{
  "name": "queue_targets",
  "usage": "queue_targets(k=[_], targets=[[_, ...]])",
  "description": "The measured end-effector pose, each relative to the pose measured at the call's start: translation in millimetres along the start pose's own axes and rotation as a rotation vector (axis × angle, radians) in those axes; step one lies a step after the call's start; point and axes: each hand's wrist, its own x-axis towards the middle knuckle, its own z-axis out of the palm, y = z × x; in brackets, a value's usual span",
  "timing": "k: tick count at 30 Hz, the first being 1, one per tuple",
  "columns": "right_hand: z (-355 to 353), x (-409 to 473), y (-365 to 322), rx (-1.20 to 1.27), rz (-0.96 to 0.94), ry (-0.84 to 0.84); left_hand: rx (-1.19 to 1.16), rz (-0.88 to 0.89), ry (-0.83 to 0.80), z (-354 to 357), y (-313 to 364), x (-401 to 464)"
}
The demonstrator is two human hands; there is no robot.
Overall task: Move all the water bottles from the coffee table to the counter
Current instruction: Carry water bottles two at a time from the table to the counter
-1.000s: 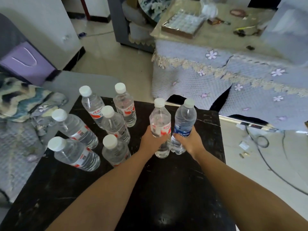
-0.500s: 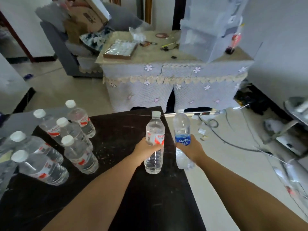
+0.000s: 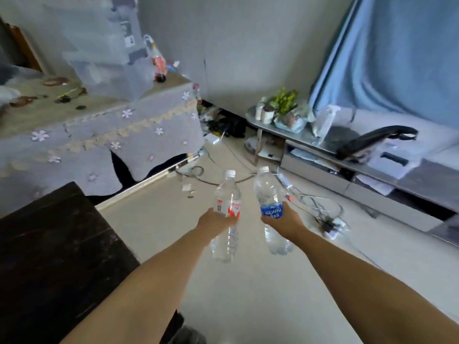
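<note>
My left hand point(image 3: 214, 223) grips a clear water bottle with a red and white label point(image 3: 227, 194), held upright over the pale floor. My right hand point(image 3: 282, 220) grips a clear bottle with a blue Aquafina label point(image 3: 269, 192), also upright, just to the right of the first. Both bottles are off the black coffee table point(image 3: 49, 244), whose corner shows at the lower left. The other bottles on that table are out of view.
A cloth-covered table point(image 3: 99, 135) with clutter and a plastic drawer unit stands at the left back. A low silver TV stand point(image 3: 347, 170) with a plant and bags runs along the right under a blue curtain. Cables and a power strip point(image 3: 327, 224) lie on the floor ahead.
Both hands lifted their bottles off the coffee table and carried them right, over the floor. The view swung right, so the remaining bottles left the frame and the TV stand came in.
</note>
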Motion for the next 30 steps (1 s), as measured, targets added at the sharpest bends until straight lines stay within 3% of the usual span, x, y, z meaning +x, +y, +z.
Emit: queue_targets(k=[7, 15, 30], targets=[[-149, -52, 135, 0.027, 0.194, 0.254, 0.156, 0.102, -0.269, 180, 81, -21], [-242, -100, 249, 0.161, 0.393, 0.480, 0.347, 0.215, -0.526, 339, 148, -47], [-443, -44, 386, 0.207, 0.578, 0.714, 0.562, 0.390, -0.718, 587, 322, -9]])
